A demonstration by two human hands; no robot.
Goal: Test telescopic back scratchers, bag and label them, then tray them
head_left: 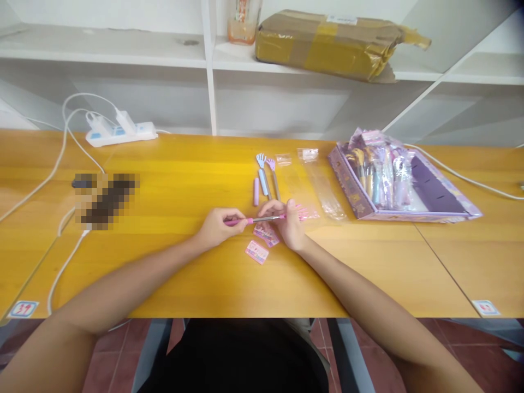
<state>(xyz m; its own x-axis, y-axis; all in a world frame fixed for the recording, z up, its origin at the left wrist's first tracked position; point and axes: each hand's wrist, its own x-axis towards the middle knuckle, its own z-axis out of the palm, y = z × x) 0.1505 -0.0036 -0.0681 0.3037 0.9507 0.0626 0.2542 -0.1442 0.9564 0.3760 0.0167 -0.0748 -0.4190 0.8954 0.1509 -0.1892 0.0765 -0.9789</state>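
pink back scratcher [266, 219] is dead center, held level over the table, left hand's [224, 225] fingers gripping its handle, right hand's [289, 222] fingers pinching near the claw. pink cards [257, 252] at 6 o'clock, purple box [352, 191] at 2 o'clock.

Clear lane L, box [426, 214] blocking R.

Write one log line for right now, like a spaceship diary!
left hand: holds pink scratcher | right hand: holds its other end | nearby: cards, blue scratcher, purple scratcher | rest: box, power strip
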